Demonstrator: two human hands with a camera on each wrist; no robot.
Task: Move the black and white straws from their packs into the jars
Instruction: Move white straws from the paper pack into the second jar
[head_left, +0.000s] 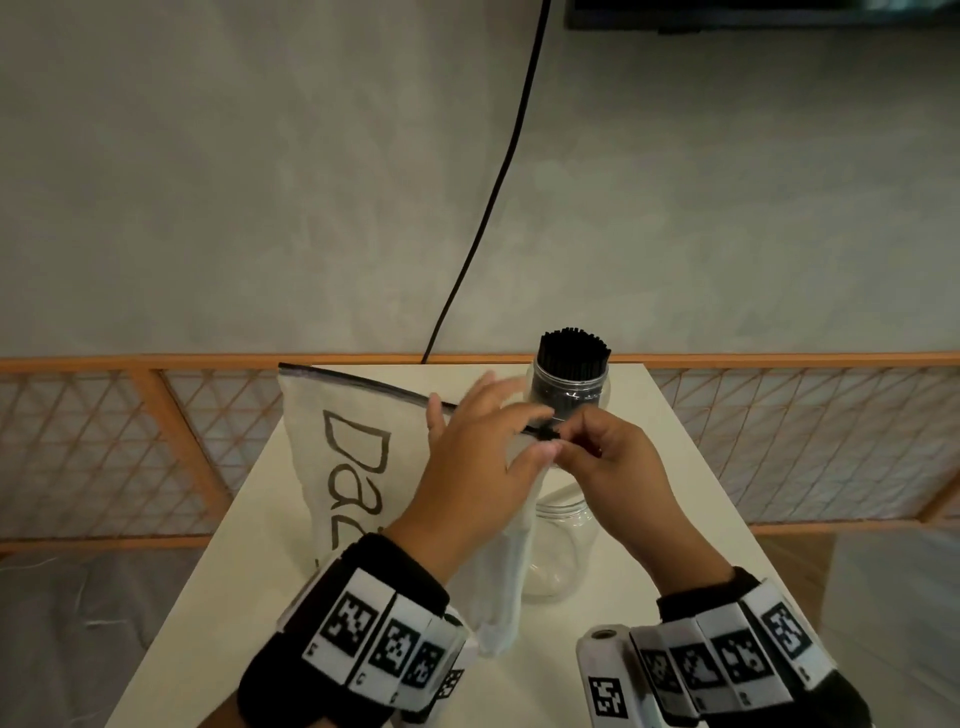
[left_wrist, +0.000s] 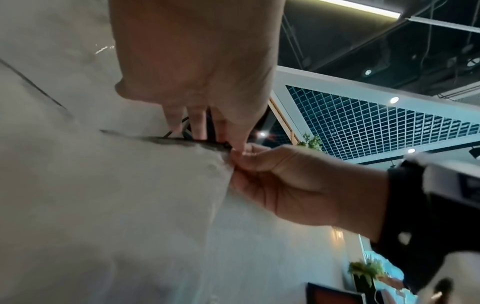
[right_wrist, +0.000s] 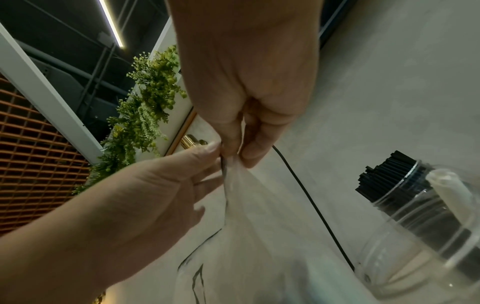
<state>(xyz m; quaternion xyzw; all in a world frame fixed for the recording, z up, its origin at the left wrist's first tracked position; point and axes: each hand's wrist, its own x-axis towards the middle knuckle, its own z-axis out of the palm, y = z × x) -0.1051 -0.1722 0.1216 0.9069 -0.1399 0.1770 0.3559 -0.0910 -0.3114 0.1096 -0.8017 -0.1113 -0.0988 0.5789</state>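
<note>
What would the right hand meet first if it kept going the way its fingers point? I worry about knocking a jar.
Most likely the left hand: the right hand pinches the bag's zip edge fingertip to fingertip with it. The jar of black straws stands beyond; depth is unclear.

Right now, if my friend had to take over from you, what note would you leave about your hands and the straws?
Right hand: pinches the black zip slider at the right end of the white straw pack.
Left hand: fingers mostly straight, thumb and fingertips steadying the pack's top edge beside the slider.
The pack is held above the white table, zip apparently not yet opened.
Done: black straws stand in the far jar.
Left: open the zip, take out the white straws (not visible through the pack) and put them in the empty jar just below the hands.
</note>
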